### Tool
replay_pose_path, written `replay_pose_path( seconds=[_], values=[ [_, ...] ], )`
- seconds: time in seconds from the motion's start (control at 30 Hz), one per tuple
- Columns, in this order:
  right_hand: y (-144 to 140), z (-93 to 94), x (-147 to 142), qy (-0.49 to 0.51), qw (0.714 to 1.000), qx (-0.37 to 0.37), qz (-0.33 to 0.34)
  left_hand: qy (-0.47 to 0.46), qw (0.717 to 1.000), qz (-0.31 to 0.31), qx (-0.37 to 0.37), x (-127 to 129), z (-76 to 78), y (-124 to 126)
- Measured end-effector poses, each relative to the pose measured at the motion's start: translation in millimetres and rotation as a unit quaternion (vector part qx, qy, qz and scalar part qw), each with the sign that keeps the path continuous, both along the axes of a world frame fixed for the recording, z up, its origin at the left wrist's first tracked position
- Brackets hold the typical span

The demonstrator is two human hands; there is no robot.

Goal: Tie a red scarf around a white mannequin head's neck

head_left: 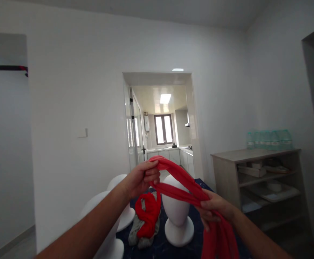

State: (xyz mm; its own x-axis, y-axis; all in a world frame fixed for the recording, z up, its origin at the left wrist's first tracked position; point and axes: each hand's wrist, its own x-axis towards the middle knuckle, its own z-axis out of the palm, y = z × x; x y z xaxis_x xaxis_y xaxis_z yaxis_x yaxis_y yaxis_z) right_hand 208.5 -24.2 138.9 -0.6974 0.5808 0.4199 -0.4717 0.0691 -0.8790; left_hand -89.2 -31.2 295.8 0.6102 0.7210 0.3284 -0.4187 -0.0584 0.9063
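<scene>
Scarf: here it is, the pinkish-red scarf (182, 176), up in the air over the table (161, 250), stretched between both hands in a slanting loop.
Left hand: the left hand (144, 178) is clamped on the loop's far end, thumb over curled fingers; a loose pinch there, I'd say, could let the bend slip out and the loop fall slack.
Right hand: the right hand (216, 208) is closed around the place where the strands meet; if that hold eases, the loop could shrink or twist.
Tails: hanging below the right hand, side by side, and they might tangle or snag if swung about.
White head: the foam head (176, 214) stands upright right behind the loop, and the lower strand crosses in front of it! I can't tell if cloth touches it; a hard sideways tug against it could tip it.
Red cloth: the red cloth (149, 217) lies bunched on a grey cloth (138, 233), a strip rising close under the left hand. Joined to the scarf? Can't tell; if so, a lift could drag the heap.
Left side: two more heads, the nearer one (95, 200) partly behind the left forearm; a wide elbow might knock it.
</scene>
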Motion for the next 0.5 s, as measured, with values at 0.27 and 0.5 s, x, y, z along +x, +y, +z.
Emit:
replay_pose_path(
  seconds=[0.27, 0.5],
  values=[
    [12.7, 19.4, 104.5, -0.218, 0.974, -0.018, -0.057, 0.052, 0.987, 0.135, 0.071, -27.9, 8.1, 19.2],
    [57.8, 20.6, 113.2, -0.063, 0.951, 0.016, -0.303, 0.370, 0.837, 0.277, 0.293, -32.4, -12.2, 83.8]
  ],
)
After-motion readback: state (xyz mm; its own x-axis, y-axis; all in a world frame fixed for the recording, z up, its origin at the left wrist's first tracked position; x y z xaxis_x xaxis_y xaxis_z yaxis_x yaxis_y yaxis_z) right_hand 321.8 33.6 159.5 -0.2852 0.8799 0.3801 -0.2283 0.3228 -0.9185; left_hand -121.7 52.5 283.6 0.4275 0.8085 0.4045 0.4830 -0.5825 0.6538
